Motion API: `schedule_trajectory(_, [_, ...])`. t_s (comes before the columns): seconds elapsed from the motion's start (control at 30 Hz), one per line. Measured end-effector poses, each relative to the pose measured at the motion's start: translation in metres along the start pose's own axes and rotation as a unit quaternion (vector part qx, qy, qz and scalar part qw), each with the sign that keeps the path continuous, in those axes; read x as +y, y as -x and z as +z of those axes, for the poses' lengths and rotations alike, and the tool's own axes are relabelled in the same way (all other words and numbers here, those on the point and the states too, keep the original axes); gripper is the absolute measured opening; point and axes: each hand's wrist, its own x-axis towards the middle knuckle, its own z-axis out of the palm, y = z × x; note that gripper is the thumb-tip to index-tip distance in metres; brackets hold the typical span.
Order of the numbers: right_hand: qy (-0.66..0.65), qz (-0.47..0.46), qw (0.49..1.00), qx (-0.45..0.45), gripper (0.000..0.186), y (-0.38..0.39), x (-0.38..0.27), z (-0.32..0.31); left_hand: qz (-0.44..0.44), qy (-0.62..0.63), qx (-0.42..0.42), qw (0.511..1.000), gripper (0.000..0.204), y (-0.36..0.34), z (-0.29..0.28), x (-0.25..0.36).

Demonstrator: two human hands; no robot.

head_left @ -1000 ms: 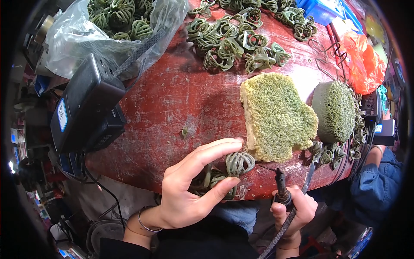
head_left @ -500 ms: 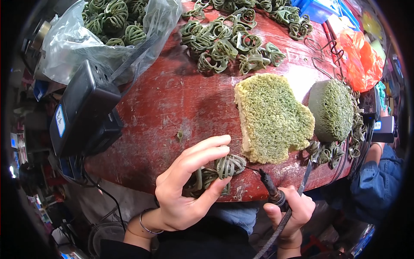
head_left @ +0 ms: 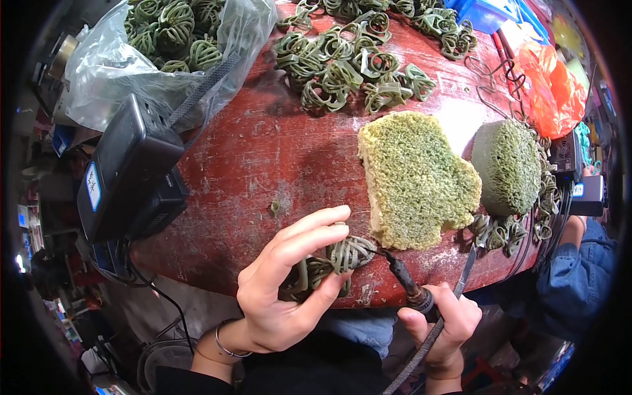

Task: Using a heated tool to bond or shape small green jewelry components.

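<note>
Head view, looking down on a worn red wooden table (head_left: 263,158). Clear plastic bag (head_left: 125,59) at the upper left holds green looped wire ornaments; I cannot count them through the folds. Beside it lies one black box-shaped device (head_left: 128,174) bearing a small blue-and-white label on its near end. An orange plastic bag (head_left: 553,89) sits at the upper right, with a blue package (head_left: 487,13) above it. Two green spongy blocks rest on the table: one flat and irregular (head_left: 415,178), one rounded (head_left: 510,164). More loose green loops (head_left: 342,66) are scattered across the far side. The left hand (head_left: 283,289) pinches a green looped wire piece (head_left: 332,260) at the table's near edge, thumb below, fingers spread above. The right hand (head_left: 441,322) is curled tight around a black soldering iron (head_left: 405,283), its tip touching that piece.
</note>
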Motion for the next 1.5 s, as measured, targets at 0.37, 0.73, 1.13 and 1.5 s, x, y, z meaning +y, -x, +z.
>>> schedule_trajectory(0.37, [-0.054,0.03,0.997,0.036,0.055,0.004,0.007,0.002,0.001,-0.004,0.009,1.0,0.049,0.004,0.0,0.0])
schedule_trajectory(0.73, [-0.096,-0.028,0.995,-0.018,0.038,0.001,0.011,-0.003,0.032,0.019,-0.001,0.999,0.058,0.007,0.002,0.002])
schedule_trajectory(1.13, [-0.153,0.035,0.987,0.024,0.045,0.01,0.019,0.008,-0.011,0.026,0.004,1.0,0.049,0.004,0.001,0.0])
schedule_trajectory(1.5, [-0.163,0.053,0.985,0.036,0.045,0.011,0.016,0.009,-0.206,0.205,-0.038,0.956,0.04,0.002,-0.002,0.011])
